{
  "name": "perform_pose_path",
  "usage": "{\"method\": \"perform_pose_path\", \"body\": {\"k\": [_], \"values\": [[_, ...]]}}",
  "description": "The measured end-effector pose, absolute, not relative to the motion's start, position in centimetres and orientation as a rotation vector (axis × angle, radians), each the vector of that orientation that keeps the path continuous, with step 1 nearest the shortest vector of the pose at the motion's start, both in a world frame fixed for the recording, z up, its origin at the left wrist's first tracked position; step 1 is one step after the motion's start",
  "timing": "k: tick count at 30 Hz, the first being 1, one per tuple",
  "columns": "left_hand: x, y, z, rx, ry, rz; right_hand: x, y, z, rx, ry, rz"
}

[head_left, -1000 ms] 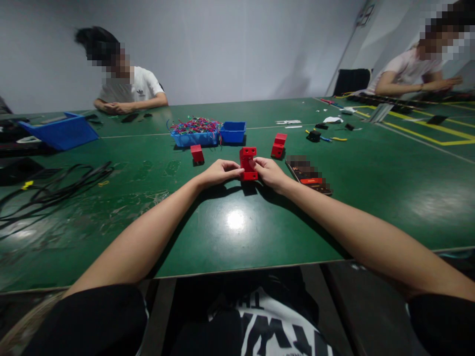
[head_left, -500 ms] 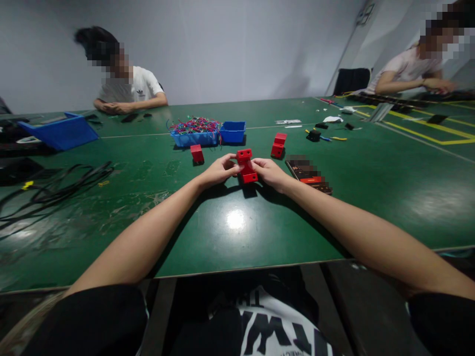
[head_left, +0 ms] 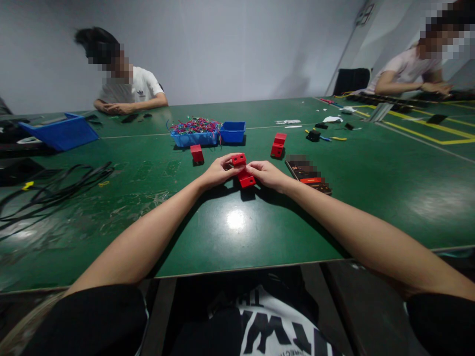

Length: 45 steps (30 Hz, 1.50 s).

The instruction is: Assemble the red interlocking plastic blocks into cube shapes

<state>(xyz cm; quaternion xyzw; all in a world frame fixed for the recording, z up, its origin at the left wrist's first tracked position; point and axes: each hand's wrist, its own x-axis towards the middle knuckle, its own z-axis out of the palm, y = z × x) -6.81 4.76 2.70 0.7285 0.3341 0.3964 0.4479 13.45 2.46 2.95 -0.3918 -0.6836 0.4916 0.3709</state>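
Observation:
Between my two hands is a red block with small holes [head_left: 247,180], raised a little over the green table [head_left: 208,237]. My left hand [head_left: 219,171] grips it from the left, thumb across its middle. From the right, my right hand [head_left: 267,174] pinches its side, fingers closed. The block leans, its upper end toward the left. Fingers hide its middle part. Farther back on the table stand a small red block [head_left: 197,154] on the left and a stepped red block [head_left: 278,145] on the right.
A blue bin heaped with coloured wires [head_left: 196,139] stands beside a smaller blue bin [head_left: 233,132]. A phone [head_left: 308,176] lies right of my hands. Black cables [head_left: 70,185] and a tilted blue bin [head_left: 63,132] are at left. Two people [head_left: 137,91] sit across the table.
The held block has tilted, its upper end moving left and its lower end facing more right. My right hand has shifted slightly left along with it.

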Motion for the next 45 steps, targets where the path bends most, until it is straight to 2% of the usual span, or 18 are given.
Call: {"method": "perform_pose_path", "body": {"k": [15, 20, 27, 36, 45], "values": [[-6.4, 5.4, 2.3, 1.771, 0.977, 1.303, 12.9, 2.2, 3.3, -0.972, -1.588, 1.289], [-6.4, 5.5, 2.3, 1.734, 1.029, 1.363, 13.0, 1.9, 3.2, -0.939, -1.702, 1.265], [-6.3, 4.9, 2.8, 1.693, 1.018, 1.269, 12.6, 2.0, 2.6, -0.869, -1.646, 1.172], [-6.9, 4.4, 3.6, 1.677, 0.959, 1.051, 12.7, 2.4, 3.1, -0.984, -1.363, 1.321], [-6.8, 4.9, 3.0, 1.62, 0.97, 1.114, 12.8, 2.6, 3.0, -1.017, -1.357, 1.28]]}}
